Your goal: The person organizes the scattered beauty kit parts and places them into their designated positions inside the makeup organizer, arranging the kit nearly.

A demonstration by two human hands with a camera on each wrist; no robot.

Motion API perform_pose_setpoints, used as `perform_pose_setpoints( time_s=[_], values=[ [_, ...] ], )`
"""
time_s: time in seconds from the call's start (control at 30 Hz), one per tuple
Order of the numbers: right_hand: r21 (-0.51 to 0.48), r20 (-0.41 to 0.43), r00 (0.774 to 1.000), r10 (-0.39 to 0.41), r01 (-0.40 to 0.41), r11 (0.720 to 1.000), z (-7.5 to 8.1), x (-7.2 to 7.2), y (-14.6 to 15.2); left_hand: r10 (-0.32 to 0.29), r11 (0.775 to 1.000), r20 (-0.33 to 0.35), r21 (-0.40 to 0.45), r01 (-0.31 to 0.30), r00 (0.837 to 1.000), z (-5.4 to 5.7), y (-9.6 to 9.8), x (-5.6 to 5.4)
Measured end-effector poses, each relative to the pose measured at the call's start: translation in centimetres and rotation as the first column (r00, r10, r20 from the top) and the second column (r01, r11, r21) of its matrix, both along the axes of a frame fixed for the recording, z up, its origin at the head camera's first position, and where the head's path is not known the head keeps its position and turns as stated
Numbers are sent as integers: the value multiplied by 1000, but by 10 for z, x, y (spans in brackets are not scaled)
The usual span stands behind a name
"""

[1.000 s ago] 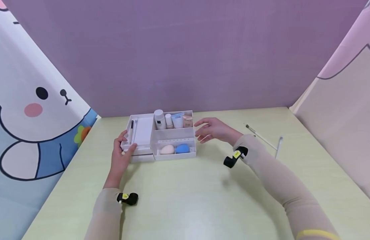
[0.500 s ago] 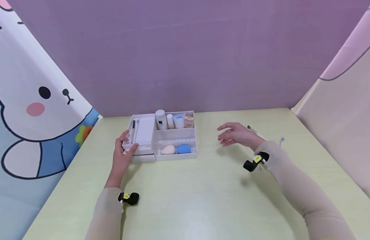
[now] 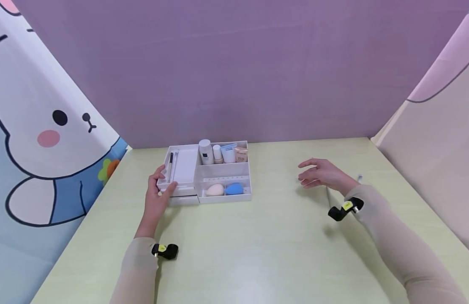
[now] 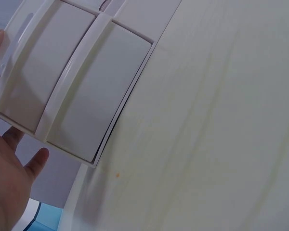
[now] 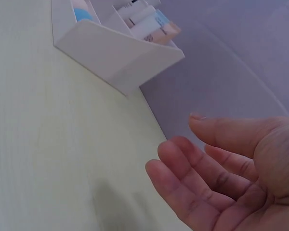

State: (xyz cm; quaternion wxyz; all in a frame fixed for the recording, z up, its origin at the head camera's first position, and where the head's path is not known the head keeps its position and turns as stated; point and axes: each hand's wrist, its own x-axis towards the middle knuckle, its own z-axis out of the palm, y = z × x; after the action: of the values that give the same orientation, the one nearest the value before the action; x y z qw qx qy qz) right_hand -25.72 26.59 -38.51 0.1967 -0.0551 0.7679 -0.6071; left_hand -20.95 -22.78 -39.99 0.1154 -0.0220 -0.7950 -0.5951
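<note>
A white desktop organizer (image 3: 223, 171) stands near the back of the table. My left hand (image 3: 157, 196) grips its left end, thumb at the front edge and fingers along the side. In the left wrist view, two drawer fronts (image 4: 94, 89) show beside that hand. The organizer's upper tray holds a black-and-white pen-like stick (image 3: 170, 166) and a paler one (image 3: 175, 165). To the right are a white bottle (image 3: 206, 154), a smaller bottle (image 3: 218, 155), a blue-and-white tube (image 3: 229, 154) and a BB cream tube (image 3: 241, 155). My right hand (image 3: 321, 174) hovers empty over the table, fingers loosely bent.
A pink makeup sponge (image 3: 215, 190) and a blue makeup sponge (image 3: 234, 189) lie in the organizer's front compartments. Behind the right wrist, a thin pale stick (image 3: 360, 178) is partly hidden on the table (image 3: 249, 245). A purple backdrop (image 3: 234, 71) rises along the back edge.
My right hand has moved away from the organizer's right side, rightward over the table, and now covers part of the sticks there. My left hand keeps its grip on the organizer.
</note>
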Motion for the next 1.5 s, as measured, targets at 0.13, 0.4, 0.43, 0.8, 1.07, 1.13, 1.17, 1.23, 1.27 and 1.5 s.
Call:
perform_pose_setpoints(
  time_s=[0.13,0.4,0.43,0.8,1.07,1.13,1.17,1.23,1.27,1.5],
  values=[
    [25,-2,999,-32,32,999,-5,4,17,-7,1000,-6,21,7,1000,-12,-6,-9],
    [32,37,991,-131,129,991,-15,10,44,-1,1000,-73,26,3,997,-33,-13,-21],
    [32,45,989,-141,139,990,-16,11,46,-2,1000,-81,27,4,997,-34,-13,-21],
    [124,99,980,-172,159,979,-32,13,67,-9,999,-48,41,11,999,-21,-10,-17],
    [177,119,976,-182,159,971,-36,13,67,-6,1000,-33,19,6,999,-5,-3,-5],
    [196,106,978,-182,158,968,-34,13,65,-7,999,-39,34,8,999,-10,-5,-7],
    [208,100,978,-185,162,965,-34,13,64,-6,999,-44,39,7,999,-13,-6,-9],
    [235,86,978,-191,166,958,-33,13,63,-1,999,-56,40,3,998,-19,-8,-13],
    [250,78,978,-191,166,954,-32,13,62,3,999,-65,40,0,998,-23,-10,-15],
    [342,43,983,-177,152,927,-29,12,58,17,999,-112,41,-12,994,-31,-10,-19]
  ],
)
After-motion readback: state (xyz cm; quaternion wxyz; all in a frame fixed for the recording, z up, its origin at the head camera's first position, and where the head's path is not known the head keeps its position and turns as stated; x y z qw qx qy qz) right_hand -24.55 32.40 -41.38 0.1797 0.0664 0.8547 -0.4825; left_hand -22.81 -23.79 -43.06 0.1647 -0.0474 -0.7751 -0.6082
